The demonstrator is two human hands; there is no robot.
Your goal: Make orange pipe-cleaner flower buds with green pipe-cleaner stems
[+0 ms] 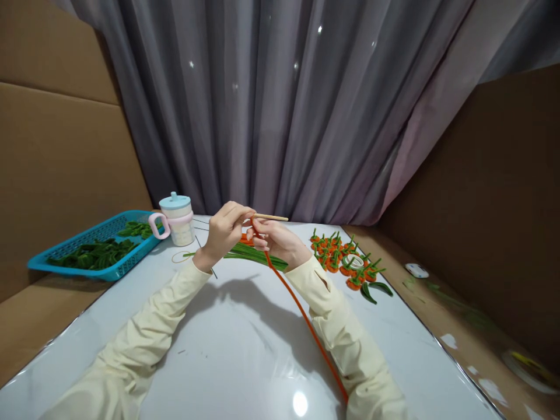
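Above the far part of the table, my two hands meet at a thin wooden stick (273,217) and a long orange pipe cleaner (301,309). My left hand (226,228) pinches the stick's left end; its free end points right. The fingers of my right hand (282,239) curl around the upper end of the pipe cleaner, just under the stick. From there the pipe cleaner runs down along my right forearm. Behind my hands lie a bundle of green pipe cleaners (251,253) and some orange ones (247,238), partly hidden.
At left, a blue basket (120,269) holds green leaf-like pieces, beside a lidded cup (181,230). On the right stand several small orange pieces with green stems (333,263), a white roll (352,261) and two dark green leaf shapes (380,288). Cardboard walls (472,175) flank the table.
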